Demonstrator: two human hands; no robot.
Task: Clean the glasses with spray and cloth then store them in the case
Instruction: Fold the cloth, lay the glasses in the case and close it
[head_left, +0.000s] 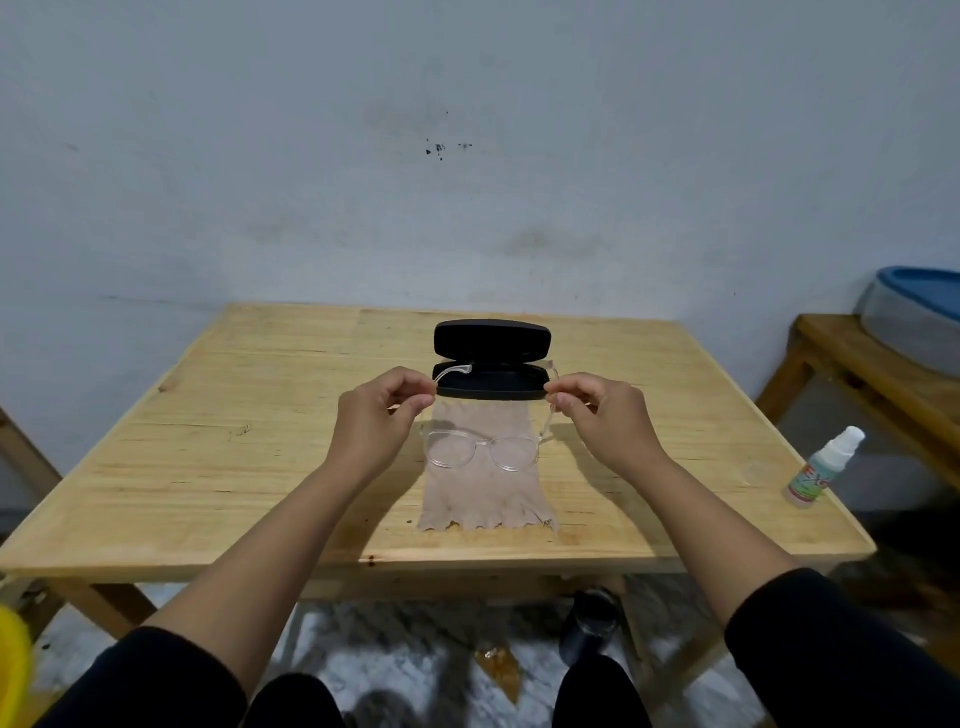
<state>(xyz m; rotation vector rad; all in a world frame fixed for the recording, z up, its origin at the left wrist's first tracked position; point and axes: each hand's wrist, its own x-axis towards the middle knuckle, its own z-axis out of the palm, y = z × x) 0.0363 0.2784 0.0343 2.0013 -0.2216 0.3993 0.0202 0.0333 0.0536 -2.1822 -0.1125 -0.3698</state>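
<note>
Clear-framed glasses (480, 451) above beige cloth (485, 493); black case (492, 364) open; spray bottle (823, 467) right.

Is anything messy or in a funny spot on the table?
Mostly tidy. The spray bottle stands very close to the table's right edge and leans a bit in this wide view, so it could get knocked off. The cloth's near edge is frayed. Both hands hold the glasses over it; the case sits open.

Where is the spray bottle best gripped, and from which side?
Grip the spray bottle around its round body, below the white nozzle cap. It stands upright alone near the table's right edge, so the right hand could probably come straight from the side, once it lets go of the glasses.
</note>
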